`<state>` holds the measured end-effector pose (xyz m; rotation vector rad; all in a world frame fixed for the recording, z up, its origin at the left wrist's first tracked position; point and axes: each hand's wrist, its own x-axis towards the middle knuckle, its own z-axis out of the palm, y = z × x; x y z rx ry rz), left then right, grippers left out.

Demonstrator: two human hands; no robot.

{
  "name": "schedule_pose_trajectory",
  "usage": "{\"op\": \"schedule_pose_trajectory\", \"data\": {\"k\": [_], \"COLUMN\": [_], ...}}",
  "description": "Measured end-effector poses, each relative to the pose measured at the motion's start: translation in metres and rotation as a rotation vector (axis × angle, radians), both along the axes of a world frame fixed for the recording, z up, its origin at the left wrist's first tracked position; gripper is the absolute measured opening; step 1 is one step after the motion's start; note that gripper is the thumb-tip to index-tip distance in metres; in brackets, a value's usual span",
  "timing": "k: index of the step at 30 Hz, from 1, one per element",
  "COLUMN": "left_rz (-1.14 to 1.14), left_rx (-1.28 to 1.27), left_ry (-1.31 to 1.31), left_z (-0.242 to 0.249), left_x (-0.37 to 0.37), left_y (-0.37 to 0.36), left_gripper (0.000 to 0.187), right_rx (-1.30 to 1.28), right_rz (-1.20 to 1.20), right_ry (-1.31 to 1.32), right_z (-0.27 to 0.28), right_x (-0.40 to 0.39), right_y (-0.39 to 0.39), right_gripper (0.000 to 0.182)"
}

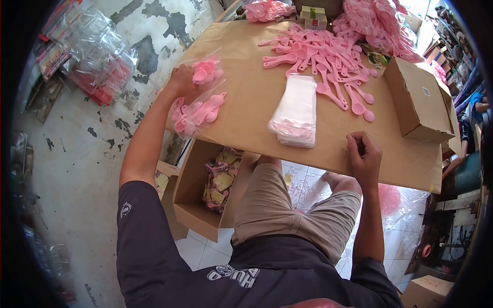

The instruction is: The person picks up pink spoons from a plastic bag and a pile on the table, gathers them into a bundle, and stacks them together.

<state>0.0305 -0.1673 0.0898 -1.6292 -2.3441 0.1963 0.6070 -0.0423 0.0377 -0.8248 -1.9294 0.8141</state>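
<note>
My left hand (183,82) is at the table's left edge, fingers curled at a clear plastic bag of pink spoons (206,71); the fingertips are partly hidden. Just below it lies a second clear bag of pink spoons (197,114), partly over the edge. My right hand (365,155) is loosely closed by the table's front edge, with nothing visible in it. Between the hands lies a stack of flat clear plastic bags (294,110). Beyond the stack spreads a heap of loose pink plastic spoons (328,56).
A closed cardboard box (418,102) stands on the table's right side. Bulk bags of pink spoons (367,25) and small boxes (313,18) are at the back. Under the left edge, an open carton (197,213) holds packed goods. Another person's arm (465,133) shows far right.
</note>
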Motion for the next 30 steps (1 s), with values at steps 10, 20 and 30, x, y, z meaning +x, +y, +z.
{"op": "schedule_pose_trajectory", "data": {"k": [10,20,30], "left_rz": [0.013,-0.618,-0.165], "left_rx": [0.816,0.766,0.382], "left_ry": [-1.462,-2.078,-2.498], "left_z": [0.039,0.075,-0.093], "left_x": [-0.003,0.163,0.427], "left_y": [-0.018,-0.059,-0.119], "left_gripper": [0.012,0.030,0.032], "right_rx": [0.030,-0.143,-0.234], "right_rz": [0.005,0.054,0.713], "right_ry": [0.040,0.168,0.119], "right_z": [-0.001,-0.013,0.011], "right_x": [0.000,0.005,0.000], "right_y": [-0.002,0.008,-0.133], "right_gripper": [0.014,0.015,0.106]}}
